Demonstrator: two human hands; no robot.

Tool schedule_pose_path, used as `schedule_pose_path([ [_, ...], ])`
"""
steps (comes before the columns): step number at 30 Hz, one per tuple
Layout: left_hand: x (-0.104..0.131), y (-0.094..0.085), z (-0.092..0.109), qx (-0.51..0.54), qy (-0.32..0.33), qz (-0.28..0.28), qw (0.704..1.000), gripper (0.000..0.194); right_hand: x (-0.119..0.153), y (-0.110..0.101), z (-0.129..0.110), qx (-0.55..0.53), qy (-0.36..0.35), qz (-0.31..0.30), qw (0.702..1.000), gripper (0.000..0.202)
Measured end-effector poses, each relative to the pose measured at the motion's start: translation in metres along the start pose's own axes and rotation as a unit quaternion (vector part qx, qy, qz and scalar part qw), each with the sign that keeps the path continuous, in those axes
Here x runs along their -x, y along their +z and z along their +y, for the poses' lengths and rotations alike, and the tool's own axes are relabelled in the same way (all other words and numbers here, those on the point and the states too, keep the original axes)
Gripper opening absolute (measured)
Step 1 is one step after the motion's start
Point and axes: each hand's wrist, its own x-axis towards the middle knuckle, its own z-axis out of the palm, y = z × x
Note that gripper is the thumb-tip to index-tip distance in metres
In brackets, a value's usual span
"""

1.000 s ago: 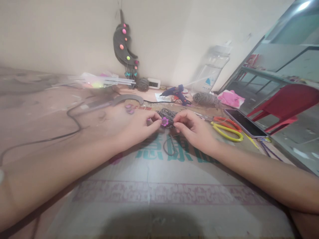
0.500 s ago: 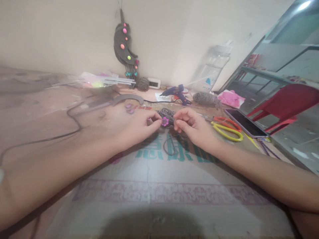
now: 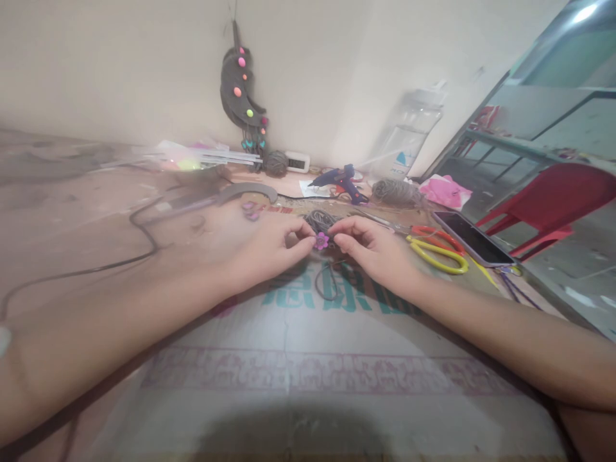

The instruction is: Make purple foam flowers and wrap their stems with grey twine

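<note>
A small purple flower (image 3: pixel 321 240) is pinched between the thumb and forefinger of my left hand (image 3: pixel 287 244). My right hand (image 3: pixel 362 242) is closed at the flower's right side, its thumb and forefinger nearly together. Whatever those fingertips hold is too small to make out. Right behind the flower lies a bundle of grey yarn (image 3: pixel 318 220). A loose loop of grey cord (image 3: pixel 327 283) rests on the printed board (image 3: pixel 289 333) below my fingers.
Yellow-and-red-handled scissors (image 3: pixel 437 256) and a phone (image 3: pixel 474 239) lie to the right. Behind are a blue glue gun (image 3: pixel 339 181), a grey yarn skein (image 3: pixel 397 191), a water bottle (image 3: pixel 409 138) and a curved grey piece (image 3: pixel 248 189). A decorated crescent (image 3: pixel 235 90) hangs on the wall.
The flower has shifted slightly right and down with my left fingertips. My right hand has moved in closer to it, its fingertips now at the flower's edge.
</note>
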Motion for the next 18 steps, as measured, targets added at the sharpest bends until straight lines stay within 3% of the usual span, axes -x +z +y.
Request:
schedule_pose_path([
  [12, 0.0008, 0.0006, 0.0044, -0.020, 0.018, -0.020, 0.999, 0.023, 0.0011, 0.0010, -0.0027, 0.099, -0.030, -0.010, 0.995, 0.017],
  [18, 0.0001, -0.0022, 0.0046, 0.018, -0.036, 0.006, 0.999, 0.023, -0.0027, -0.0072, -0.0049, 0.103, -0.038, -0.001, 0.994, 0.021],
])
